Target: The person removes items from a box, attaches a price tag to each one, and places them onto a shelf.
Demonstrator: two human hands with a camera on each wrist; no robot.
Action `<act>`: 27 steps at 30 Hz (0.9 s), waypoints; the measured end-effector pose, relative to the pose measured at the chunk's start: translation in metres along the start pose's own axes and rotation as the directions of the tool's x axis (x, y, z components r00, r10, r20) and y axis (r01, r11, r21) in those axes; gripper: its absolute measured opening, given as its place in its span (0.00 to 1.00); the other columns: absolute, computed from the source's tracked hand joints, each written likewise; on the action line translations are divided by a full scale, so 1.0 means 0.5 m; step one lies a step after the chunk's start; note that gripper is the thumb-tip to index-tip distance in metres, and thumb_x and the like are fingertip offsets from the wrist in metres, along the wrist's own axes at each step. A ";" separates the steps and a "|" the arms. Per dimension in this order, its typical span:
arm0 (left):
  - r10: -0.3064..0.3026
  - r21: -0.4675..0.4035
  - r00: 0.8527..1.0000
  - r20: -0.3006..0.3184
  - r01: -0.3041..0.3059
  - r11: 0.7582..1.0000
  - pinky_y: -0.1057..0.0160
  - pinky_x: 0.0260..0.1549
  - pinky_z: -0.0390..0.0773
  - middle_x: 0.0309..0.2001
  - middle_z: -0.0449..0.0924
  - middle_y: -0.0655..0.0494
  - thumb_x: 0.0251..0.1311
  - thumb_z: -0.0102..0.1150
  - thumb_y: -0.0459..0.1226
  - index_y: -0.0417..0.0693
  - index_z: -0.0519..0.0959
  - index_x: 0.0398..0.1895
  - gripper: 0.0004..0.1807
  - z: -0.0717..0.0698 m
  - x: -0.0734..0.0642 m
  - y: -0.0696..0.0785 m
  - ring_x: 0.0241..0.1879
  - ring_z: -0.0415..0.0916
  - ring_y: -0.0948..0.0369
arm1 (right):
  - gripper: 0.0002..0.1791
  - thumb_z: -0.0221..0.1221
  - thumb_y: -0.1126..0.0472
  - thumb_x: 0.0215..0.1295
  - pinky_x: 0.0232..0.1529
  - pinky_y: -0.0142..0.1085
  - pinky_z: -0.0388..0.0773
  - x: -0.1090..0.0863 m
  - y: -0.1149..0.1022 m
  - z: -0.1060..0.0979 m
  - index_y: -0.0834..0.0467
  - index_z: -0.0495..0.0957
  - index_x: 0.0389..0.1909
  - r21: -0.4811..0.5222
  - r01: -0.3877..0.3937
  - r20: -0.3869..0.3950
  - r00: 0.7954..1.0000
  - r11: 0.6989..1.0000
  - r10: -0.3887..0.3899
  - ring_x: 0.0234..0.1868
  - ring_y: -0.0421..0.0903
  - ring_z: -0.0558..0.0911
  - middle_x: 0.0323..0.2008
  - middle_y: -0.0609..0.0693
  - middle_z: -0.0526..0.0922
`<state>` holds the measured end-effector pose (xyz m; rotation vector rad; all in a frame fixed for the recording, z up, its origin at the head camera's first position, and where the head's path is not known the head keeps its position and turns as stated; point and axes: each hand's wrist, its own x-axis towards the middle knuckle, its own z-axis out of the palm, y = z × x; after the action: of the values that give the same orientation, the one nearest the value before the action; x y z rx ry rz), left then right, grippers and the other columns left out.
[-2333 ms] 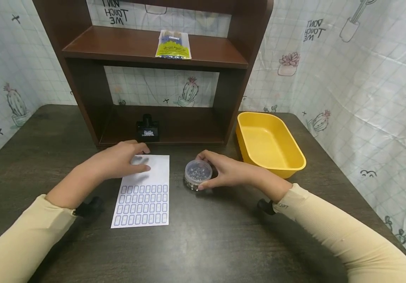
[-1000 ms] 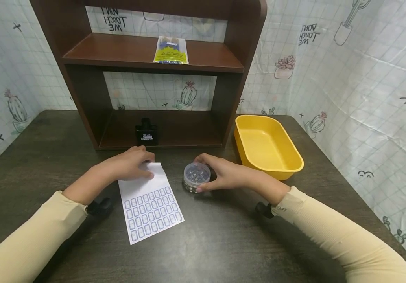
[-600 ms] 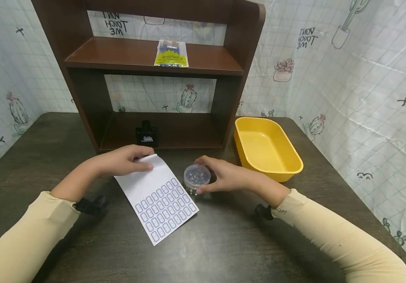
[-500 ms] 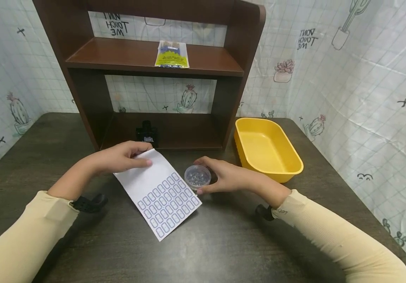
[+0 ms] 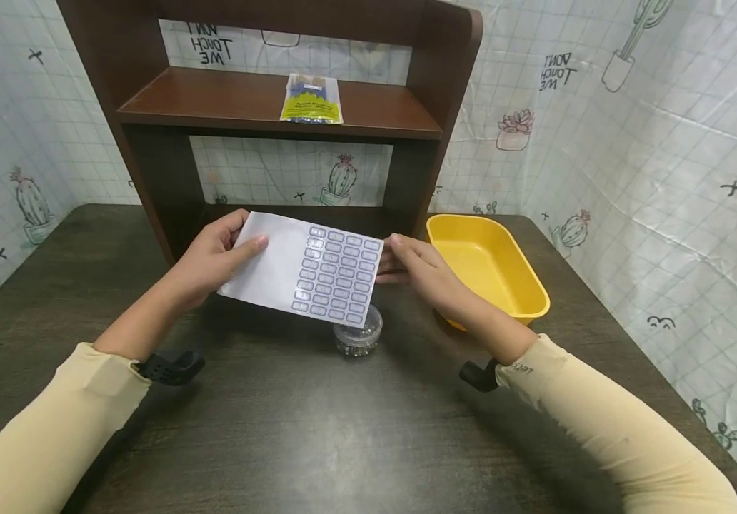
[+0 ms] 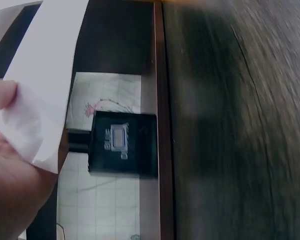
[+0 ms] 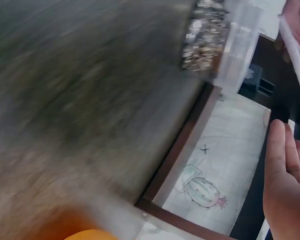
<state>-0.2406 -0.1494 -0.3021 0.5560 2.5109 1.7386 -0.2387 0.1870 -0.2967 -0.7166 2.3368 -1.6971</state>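
Note:
My left hand (image 5: pixel 217 253) pinches the plain end of a white sticker sheet (image 5: pixel 272 260), thumb on top, raised above the table. Rows of small blue-bordered labels cover the sheet's other half, which points right. My right hand (image 5: pixel 423 271) is at that right edge with its fingers straight; the right wrist view shows the extended fingers (image 7: pixel 276 150) too. Below the sheet's lower right corner stands a clear round jar (image 5: pixel 357 343) of small shiny pieces, its lid partly covered by the sheet. A black bottle (image 6: pixel 132 145) bearing one such label shows in the left wrist view.
Behind the hands rises a dark brown shelf unit (image 5: pixel 278 125), with a yellow-labelled plastic packet (image 5: pixel 312 100) on its upper board. To the right sits a yellow tub (image 5: pixel 487 264). A patterned sheet (image 5: pixel 638 178) lines the walls around the dark table (image 5: pixel 343 442).
The left hand has lifted the sticker sheet off the table and turned it sideways, labels to the right. The right hand has let go of the jar and risen to the sheet's edge.

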 end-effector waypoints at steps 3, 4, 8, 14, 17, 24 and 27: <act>0.017 -0.046 0.998 -0.061 -0.020 0.999 0.58 0.32 0.89 0.50 0.82 0.44 0.79 0.53 0.42 0.39 0.68 0.68 0.22 0.008 0.004 0.009 0.35 0.87 0.64 | 0.23 0.44 0.57 0.86 0.52 0.37 0.87 0.008 -0.014 0.003 0.73 0.73 0.63 0.059 -0.036 -0.046 0.998 0.998 0.039 0.45 0.40 0.88 0.55 0.67 0.84; 0.020 -0.057 0.997 -0.072 -0.025 0.998 0.58 0.32 0.89 0.50 0.81 0.44 0.79 0.53 0.42 0.39 0.68 0.68 0.23 0.011 0.006 0.012 0.36 0.87 0.64 | 0.22 0.47 0.58 0.85 0.51 0.35 0.87 0.010 -0.018 0.004 0.72 0.73 0.63 0.054 -0.041 -0.057 0.997 0.998 0.044 0.44 0.39 0.88 0.55 0.67 0.85; 0.032 -0.062 0.994 -0.100 -0.038 0.997 0.59 0.33 0.89 0.53 0.80 0.41 0.77 0.57 0.42 0.40 0.68 0.68 0.24 0.021 0.013 0.023 0.38 0.86 0.63 | 0.18 0.55 0.64 0.79 0.48 0.34 0.88 0.015 -0.029 0.005 0.69 0.75 0.64 -0.024 -0.023 -0.111 0.994 0.999 0.020 0.42 0.39 0.89 0.56 0.67 0.86; 0.122 0.174 0.978 -0.168 -0.092 0.980 0.57 0.43 0.84 0.62 0.78 0.40 0.72 0.62 0.39 0.43 0.69 0.70 0.26 0.026 0.026 0.033 0.50 0.79 0.50 | 0.18 0.56 0.64 0.79 0.44 0.29 0.87 0.019 -0.032 0.004 0.68 0.76 0.63 -0.108 -0.034 -0.170 0.985 0.994 0.015 0.37 0.39 0.88 0.53 0.67 0.87; 0.212 0.386 0.956 -0.204 -0.121 0.915 0.48 0.54 0.75 0.66 0.77 0.41 0.70 0.63 0.39 0.43 0.74 0.68 0.25 0.029 0.033 0.040 0.58 0.73 0.45 | 0.17 0.57 0.65 0.78 0.40 0.27 0.84 0.019 -0.029 0.004 0.69 0.77 0.62 -0.142 -0.025 -0.171 0.985 0.989 0.000 0.35 0.39 0.86 0.51 0.68 0.87; 0.348 0.665 0.924 -0.157 -0.161 0.729 0.30 0.75 0.54 0.62 0.83 0.44 0.73 0.59 0.42 0.45 0.84 0.56 0.16 0.049 0.040 0.062 0.70 0.71 0.43 | 0.14 0.58 0.65 0.77 0.39 0.26 0.82 0.028 -0.033 0.012 0.68 0.79 0.57 -0.197 0.021 -0.141 0.989 0.980 -0.050 0.35 0.40 0.85 0.47 0.66 0.89; 0.360 0.688 0.924 -0.132 -0.176 0.704 0.30 0.78 0.50 0.54 0.88 0.44 0.76 0.56 0.42 0.44 0.84 0.53 0.14 0.057 0.040 0.071 0.61 0.81 0.45 | 0.14 0.58 0.64 0.77 0.42 0.27 0.85 0.033 -0.034 0.015 0.67 0.79 0.57 -0.203 0.029 -0.118 0.992 0.979 -0.054 0.37 0.42 0.87 0.48 0.64 0.89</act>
<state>-0.2430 -0.1064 -0.2771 0.8049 3.3966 0.9295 -0.2450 0.1688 -0.2810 -0.7178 2.6246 -1.5778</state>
